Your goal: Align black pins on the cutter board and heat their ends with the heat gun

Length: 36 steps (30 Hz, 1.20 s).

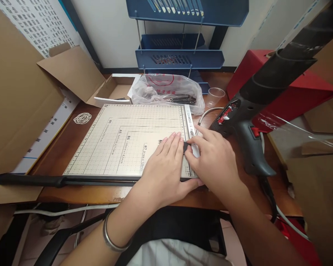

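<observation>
A cream paper cutter board (100, 144) with printed grid lines lies on the wooden table. Along its near edge runs the black cutter arm (100, 181), its handle at the left. My left hand (166, 162) is pressed on the board's right part, fingers together over a small black piece that shows only in part. My right hand (211, 151) is beside it, thumb and fingers pinched on the black piece (186, 146) near the board's white right edge. The rest of that piece is hidden by my hands.
Behind the board are a plastic bag (166, 88) of dark strips, a clear cup (215, 96) and an open box (118, 87). A heat gun (245, 125) stands at the right, a string coil (82, 118) at the left. Blue shelves (180, 59) rise behind.
</observation>
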### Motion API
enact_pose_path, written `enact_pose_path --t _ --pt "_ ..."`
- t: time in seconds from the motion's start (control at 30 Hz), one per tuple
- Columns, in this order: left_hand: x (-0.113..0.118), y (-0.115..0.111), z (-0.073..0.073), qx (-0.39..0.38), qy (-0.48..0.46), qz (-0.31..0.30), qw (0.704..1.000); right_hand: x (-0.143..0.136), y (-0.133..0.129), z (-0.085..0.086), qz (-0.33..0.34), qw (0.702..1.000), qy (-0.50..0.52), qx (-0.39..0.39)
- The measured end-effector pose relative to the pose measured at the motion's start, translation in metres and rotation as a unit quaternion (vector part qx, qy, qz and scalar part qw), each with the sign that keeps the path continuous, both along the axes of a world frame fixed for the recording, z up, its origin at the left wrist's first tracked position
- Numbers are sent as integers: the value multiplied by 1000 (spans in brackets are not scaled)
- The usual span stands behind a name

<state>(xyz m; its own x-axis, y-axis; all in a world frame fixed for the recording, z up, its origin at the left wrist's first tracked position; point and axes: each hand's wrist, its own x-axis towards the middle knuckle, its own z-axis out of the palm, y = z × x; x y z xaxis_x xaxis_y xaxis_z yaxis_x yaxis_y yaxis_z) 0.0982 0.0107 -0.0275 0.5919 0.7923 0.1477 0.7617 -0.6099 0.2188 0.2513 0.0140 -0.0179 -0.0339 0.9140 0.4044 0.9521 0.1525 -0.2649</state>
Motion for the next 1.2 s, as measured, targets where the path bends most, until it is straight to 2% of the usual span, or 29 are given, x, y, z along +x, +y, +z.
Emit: enact_pose_path --t 0.13,0.23,0.43,0.57,0.73,0.8,0.87,1.03,1.2 --pt "1 0 1 -1 12 -7 1000 -4 -6 3 -7 999 -47 9" --pt "2 0 2 -5 16 -8 1000 -3 -10 4 -3 999 -43 -8" --pt "7 2 -1 4 -4 -12 1000 2 -19 -2 -21 995 95 16" --pt "2 -2 4 25 -5 -24 999 3 -26 -2 16 991 132 0" --pt "-35 -14 19 60 -3 23 998 -13 -31 2 101 993 31 -50" --pt "-51 -17 20 67 2 52 996 -25 -32 1 134 988 -22 -68" --pt "-62 -19 18 63 2 73 995 -37 -32 -1 138 986 -52 -78" --pt "-65 -16 10 42 -15 87 995 -47 -28 -7 92 989 -72 -86" --pt "-62 -5 10 58 -65 84 993 -43 -25 -13 89 989 -86 -76"
